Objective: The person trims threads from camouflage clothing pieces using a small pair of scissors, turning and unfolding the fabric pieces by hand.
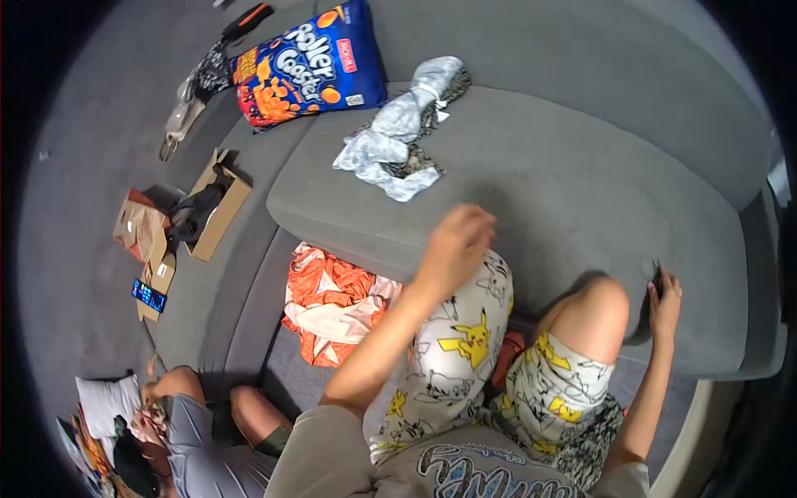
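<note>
My left hand is raised over my left knee, near the front edge of the grey sofa seat. Its fingers are curled and a little blurred; whether anything is inside them is hidden. Low at the sofa seat on the right, my right hand is closed around a small dark object with a thin tip pointing up; its kind is unclear. Farther back on the seat lies a twisted bundle of pale grey-white and dark patterned cloth. Neither hand touches that bundle.
A blue snack-bag cushion leans on the sofa. Orange and white cloth lies on the floor. To the left are a cardboard box, a paper bag and a lit phone. Another person sits at lower left.
</note>
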A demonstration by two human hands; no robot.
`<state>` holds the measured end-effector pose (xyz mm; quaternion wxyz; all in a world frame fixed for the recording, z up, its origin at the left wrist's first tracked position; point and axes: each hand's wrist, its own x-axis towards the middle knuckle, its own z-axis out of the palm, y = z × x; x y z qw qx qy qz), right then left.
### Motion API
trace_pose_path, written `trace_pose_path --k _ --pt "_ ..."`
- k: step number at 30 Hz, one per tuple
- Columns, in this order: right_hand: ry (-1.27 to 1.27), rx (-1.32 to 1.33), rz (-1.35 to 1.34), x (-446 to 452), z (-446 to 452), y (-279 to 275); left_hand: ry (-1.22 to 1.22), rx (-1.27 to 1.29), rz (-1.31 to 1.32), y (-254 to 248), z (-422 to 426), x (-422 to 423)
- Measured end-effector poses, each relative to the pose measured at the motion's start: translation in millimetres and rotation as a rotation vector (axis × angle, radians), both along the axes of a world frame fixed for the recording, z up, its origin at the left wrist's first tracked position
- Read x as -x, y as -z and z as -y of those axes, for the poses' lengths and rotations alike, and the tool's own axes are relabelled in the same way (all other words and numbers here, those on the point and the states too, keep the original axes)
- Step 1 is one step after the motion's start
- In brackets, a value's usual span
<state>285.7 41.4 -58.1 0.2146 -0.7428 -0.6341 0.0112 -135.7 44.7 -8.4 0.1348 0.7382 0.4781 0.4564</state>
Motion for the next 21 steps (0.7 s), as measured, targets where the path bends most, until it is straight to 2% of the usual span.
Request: trace_pose_path --k 1,3,7,11,13,14,15,16,17,18,20,21 --pt "-0.015 -0.008 0.008 0 -3 -1 -0.046 -0.104 0.002 1 -23 24" --pt "-0.085 0.008 -0.194 -5 -6 1 -0.32 -0.032 0.054 7 -62 65" --pt "0.004 0.145 -0.067 1 -6 -11 -0.586 -0.109 -0.403 34 -127 131" --pt "-0.022 -0.076 0.099 -2 4 13 -0.544 0.1 -0.563 38 -149 135" --pt "0.049 -0.029 -0.307 -10 3 19 -0.412 0.083 -0.104 29 -148 109" --pt "0.061 -0.025 -0.301 -10 2 19 -0.226 0.174 0.087 20 -143 96" --pt "0.006 -0.035 -0.682 -8 -3 15 -0.033 0.269 0.277 10 -136 81" --pt "-0.043 -0.047 -1.059 -4 -6 9 0.123 0.335 0.384 -8 -122 61" --pt "0.084 -0.111 -1.227 37 -3 -25 0.285 0.399 0.493 -28 -107 42" --pt "0.183 -0.132 -1.422 71 -4 -54 0.317 0.411 0.506 -41 -97 27" --pt "-0.037 -0.076 -1.528 88 -9 -76 0.551 0.583 0.671 -65 -81 3" --pt "-0.009 -0.077 -1.588 109 -5 -97 0.581 0.583 0.682 -74 -72 -8"
